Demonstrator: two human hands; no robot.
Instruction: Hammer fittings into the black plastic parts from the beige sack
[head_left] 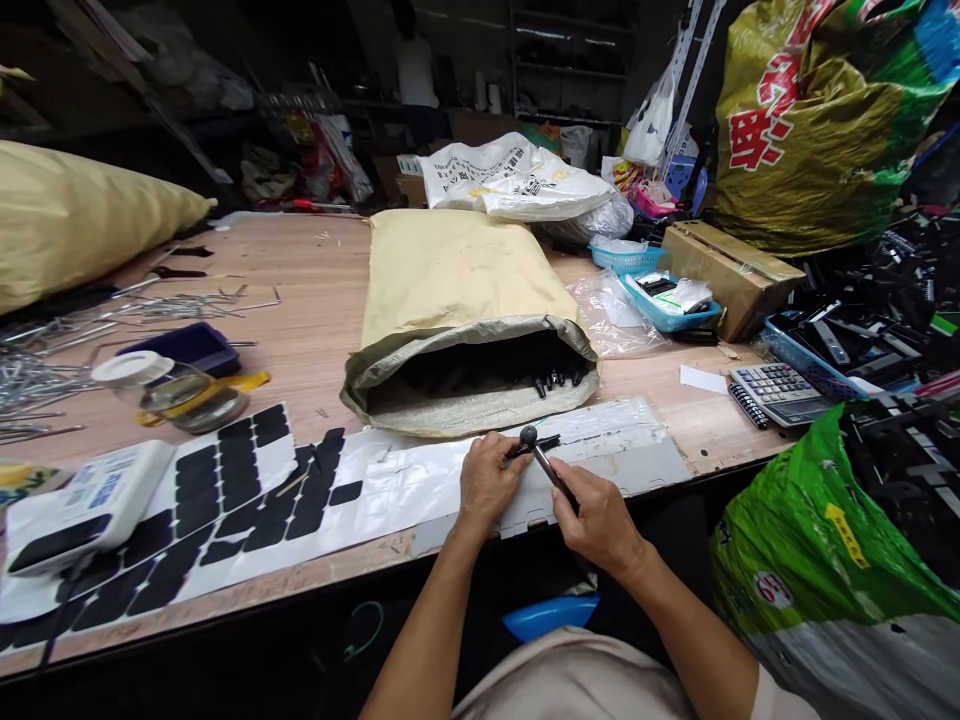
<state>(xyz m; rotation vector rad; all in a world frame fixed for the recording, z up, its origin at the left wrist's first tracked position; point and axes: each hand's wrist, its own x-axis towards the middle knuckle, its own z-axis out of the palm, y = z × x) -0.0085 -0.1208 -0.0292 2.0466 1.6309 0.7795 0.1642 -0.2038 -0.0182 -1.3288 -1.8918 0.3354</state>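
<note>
My right hand is closed around the dark handle of a small hammer, whose round head points up and left toward my other hand. Pinched in the fingers of my left hand is a small black part, partly hidden behind the hammer head. Both hands are over a grey-white board at the table's front edge. Just beyond them lies a large paper sack, its mouth facing me, with black pieces inside.
Left are sheets of black stickers, a white box, a glass jar and metal rods. Right are a calculator, blue baskets, a carton and a green sack. A person stands far back.
</note>
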